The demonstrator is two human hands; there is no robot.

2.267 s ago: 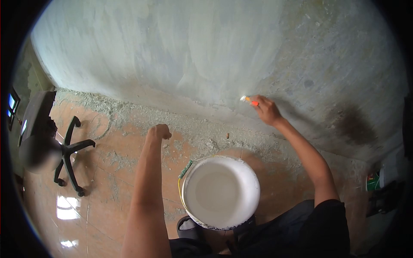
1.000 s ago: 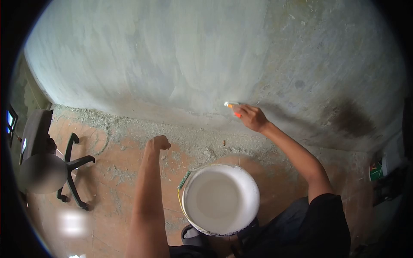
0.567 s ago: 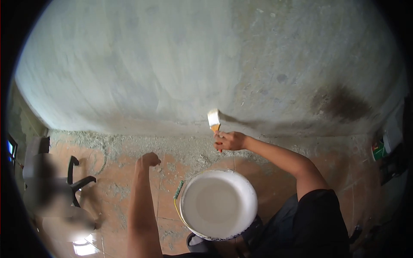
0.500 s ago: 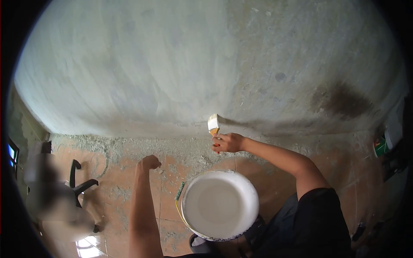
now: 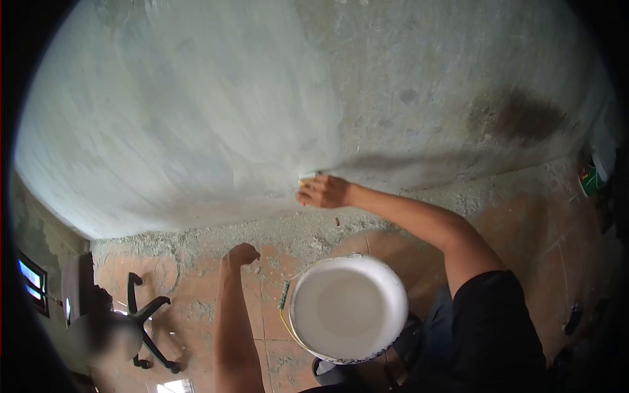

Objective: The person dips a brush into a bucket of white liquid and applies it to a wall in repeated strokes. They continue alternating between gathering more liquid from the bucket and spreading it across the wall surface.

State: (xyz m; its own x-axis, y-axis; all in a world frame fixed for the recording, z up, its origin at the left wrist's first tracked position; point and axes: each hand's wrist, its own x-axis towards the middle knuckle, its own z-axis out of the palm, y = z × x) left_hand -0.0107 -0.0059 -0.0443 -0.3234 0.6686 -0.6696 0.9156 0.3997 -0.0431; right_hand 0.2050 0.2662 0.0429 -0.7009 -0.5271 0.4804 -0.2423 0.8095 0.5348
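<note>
My right hand (image 5: pixel 325 191) is closed around a paintbrush (image 5: pixel 306 179), whose bristle end is against the lower part of the wall (image 5: pixel 216 131). Most of the brush handle is hidden by my fingers. My left hand (image 5: pixel 242 254) is curled into a loose fist above the floor, to the left of the bucket, and nothing shows in it. Between my arms stands a white bucket (image 5: pixel 398 308) with off-white liquid (image 5: pixel 347 308) inside. Its wire handle with a green grip (image 5: pixel 284 295) hangs at the left side.
Scraped flakes (image 5: pixel 216 237) lie along the wall's foot on the tiled floor (image 5: pixel 262 314). A black star-shaped chair base (image 5: pixel 147 314) is at the left. At the far right sits a green and white container (image 5: pixel 590 180). A dark stain (image 5: pixel 527 116) marks the wall.
My right hand has moved up and left with the paintbrush, bringing its bristles onto the wall. The view has turned and shifted a little. My left hand stays closed.
</note>
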